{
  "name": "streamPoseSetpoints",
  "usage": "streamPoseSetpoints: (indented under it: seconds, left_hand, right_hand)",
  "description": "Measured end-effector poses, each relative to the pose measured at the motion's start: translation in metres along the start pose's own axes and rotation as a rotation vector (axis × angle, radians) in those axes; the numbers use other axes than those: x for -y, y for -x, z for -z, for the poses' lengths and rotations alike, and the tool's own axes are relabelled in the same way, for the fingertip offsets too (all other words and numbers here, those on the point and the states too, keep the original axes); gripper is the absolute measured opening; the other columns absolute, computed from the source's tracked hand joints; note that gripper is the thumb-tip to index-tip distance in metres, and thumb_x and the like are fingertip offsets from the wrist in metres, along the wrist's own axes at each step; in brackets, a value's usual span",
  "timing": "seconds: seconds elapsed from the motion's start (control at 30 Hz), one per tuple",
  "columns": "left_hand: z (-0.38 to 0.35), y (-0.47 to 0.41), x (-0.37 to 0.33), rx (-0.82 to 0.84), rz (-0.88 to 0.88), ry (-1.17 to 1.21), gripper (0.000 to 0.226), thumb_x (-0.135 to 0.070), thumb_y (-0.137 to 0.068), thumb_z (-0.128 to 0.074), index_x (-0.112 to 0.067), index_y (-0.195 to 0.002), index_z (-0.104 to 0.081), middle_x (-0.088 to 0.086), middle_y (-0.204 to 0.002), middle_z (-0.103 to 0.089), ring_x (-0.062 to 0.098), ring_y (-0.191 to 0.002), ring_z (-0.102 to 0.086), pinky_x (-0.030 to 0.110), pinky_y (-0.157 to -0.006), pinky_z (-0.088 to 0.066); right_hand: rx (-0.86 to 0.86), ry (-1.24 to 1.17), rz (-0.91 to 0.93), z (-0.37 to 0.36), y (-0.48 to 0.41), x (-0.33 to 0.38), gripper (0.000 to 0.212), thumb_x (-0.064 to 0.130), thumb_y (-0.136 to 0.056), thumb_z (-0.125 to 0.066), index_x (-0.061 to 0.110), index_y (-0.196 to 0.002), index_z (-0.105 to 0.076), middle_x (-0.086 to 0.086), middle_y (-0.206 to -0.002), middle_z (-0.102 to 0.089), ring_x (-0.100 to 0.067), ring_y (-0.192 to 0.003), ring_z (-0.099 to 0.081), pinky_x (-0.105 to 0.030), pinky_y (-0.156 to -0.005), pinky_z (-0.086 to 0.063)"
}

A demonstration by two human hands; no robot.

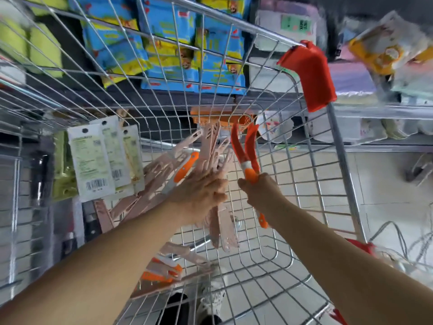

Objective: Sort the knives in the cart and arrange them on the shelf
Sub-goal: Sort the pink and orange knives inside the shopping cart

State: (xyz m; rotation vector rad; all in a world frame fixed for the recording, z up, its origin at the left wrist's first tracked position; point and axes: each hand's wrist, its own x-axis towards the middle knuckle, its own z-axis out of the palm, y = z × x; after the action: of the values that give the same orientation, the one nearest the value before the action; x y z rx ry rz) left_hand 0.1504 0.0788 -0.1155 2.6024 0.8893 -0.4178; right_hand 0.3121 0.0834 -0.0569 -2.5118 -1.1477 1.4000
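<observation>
Inside a wire cart, the left hand grips a bundle of pink knives; the right hand is fisted around orange knives.

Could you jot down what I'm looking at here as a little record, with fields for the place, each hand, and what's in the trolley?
place: shop aisle, wire cart in front of stocked shelves
left hand: gripping a bundle of pale pink knives
right hand: gripping orange knives, red blades up
cart contents: more pink and orange knives, carded packs leaning against the left side
cart handle: red cap
</observation>
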Motion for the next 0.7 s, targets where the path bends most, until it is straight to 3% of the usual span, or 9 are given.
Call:
streamPoseSetpoints:
  seconds: [0.1, 0.2, 0.3, 0.37, 0.47, 0.57, 0.63, 0.7]
  left_hand:
    - [0.006, 0.012, 0.003, 0.015, -0.003, -0.025, 0.04, -0.022, -0.1, -0.029, -0.013, -0.138, -0.037, 0.01, -0.158, -0.007, 0.029, -0.145, 0.0, 0.046, -0.118, -0.001]
    - [0.004, 0.024, 0.004, -0.032, 0.045, 0.01, 0.044, -0.019, -0.097, -0.024, -0.013, -0.14, -0.032, 0.009, -0.158, 0.0, 0.026, -0.145, 0.003, 0.045, -0.118, 0.001]
    - [-0.005, 0.033, -0.003, -0.187, 0.076, 0.058, 0.042, -0.023, -0.097, -0.042, -0.016, -0.138, -0.039, 0.009, -0.156, -0.017, 0.027, -0.144, -0.012, 0.043, -0.118, -0.004]
    - [-0.007, 0.039, -0.008, -0.291, 0.125, 0.131, 0.04, -0.021, -0.089, -0.058, -0.013, -0.128, -0.052, 0.01, -0.144, -0.042, 0.028, -0.137, -0.034, 0.044, -0.116, -0.021]
    - [-0.008, 0.055, -0.004, -0.44, 0.368, 0.257, 0.042, -0.019, -0.08, -0.069, -0.015, -0.121, -0.059, 0.003, -0.123, -0.058, 0.022, -0.115, -0.055, 0.038, -0.1, -0.045]
    - [-0.007, 0.074, 0.013, -0.463, 0.634, 0.296, 0.045, -0.026, -0.074, -0.075, -0.009, -0.113, -0.061, 0.009, -0.113, -0.061, 0.028, -0.103, -0.06, 0.043, -0.086, -0.05]
    - [-0.009, 0.088, 0.026, -0.413, 0.701, 0.23, 0.05, -0.041, -0.072, -0.068, -0.007, -0.109, -0.061, 0.011, -0.108, -0.061, 0.029, -0.097, -0.059, 0.043, -0.08, -0.052]
    - [-0.013, 0.1, 0.036, -0.379, 0.725, 0.172, 0.046, -0.041, -0.079, -0.056, -0.011, -0.113, -0.06, 0.008, -0.109, -0.06, 0.026, -0.097, -0.055, 0.041, -0.078, -0.05]
  right_hand:
    - [-0.077, 0.093, -0.002, -0.008, -0.007, 0.0, 0.044, 0.033, -0.092, -0.054, 0.001, -0.122, -0.047, -0.018, -0.119, -0.057, -0.032, -0.102, -0.058, -0.027, -0.07, -0.034]
    - [-0.178, 0.142, -0.022, -0.02, -0.014, 0.002, 0.043, 0.03, -0.094, -0.05, 0.001, -0.125, -0.043, -0.02, -0.125, -0.051, -0.035, -0.11, -0.054, -0.035, -0.083, -0.043]
    - [-0.256, 0.264, -0.002, -0.034, -0.011, 0.001, 0.04, 0.025, -0.096, -0.041, 0.001, -0.128, -0.038, -0.021, -0.129, -0.042, -0.038, -0.116, -0.046, -0.041, -0.096, -0.038]
    - [-0.296, 0.385, 0.099, -0.04, -0.006, -0.001, 0.039, 0.018, -0.095, -0.043, 0.002, -0.129, -0.036, -0.019, -0.13, -0.04, -0.036, -0.119, -0.041, -0.04, -0.098, -0.035]
    - [-0.324, 0.397, 0.226, -0.043, 0.002, 0.004, 0.048, 0.009, -0.089, -0.049, 0.008, -0.134, -0.034, -0.014, -0.132, -0.038, -0.032, -0.121, -0.038, -0.04, -0.099, -0.037]
    - [-0.211, 0.536, 0.508, -0.049, 0.005, 0.021, 0.048, 0.008, -0.089, -0.047, 0.015, -0.136, -0.042, -0.008, -0.139, -0.039, -0.028, -0.127, -0.035, -0.038, -0.105, -0.032]
    - [-0.131, 0.594, 0.669, -0.057, 0.003, 0.04, 0.041, 0.008, -0.092, -0.045, 0.016, -0.132, -0.049, -0.005, -0.136, -0.046, -0.024, -0.124, -0.038, -0.036, -0.102, -0.035]
    - [-0.071, 0.664, 0.766, -0.069, 0.0, 0.058, 0.038, 0.005, -0.092, -0.046, 0.016, -0.128, -0.051, -0.004, -0.133, -0.05, -0.023, -0.123, -0.041, -0.036, -0.102, -0.038]
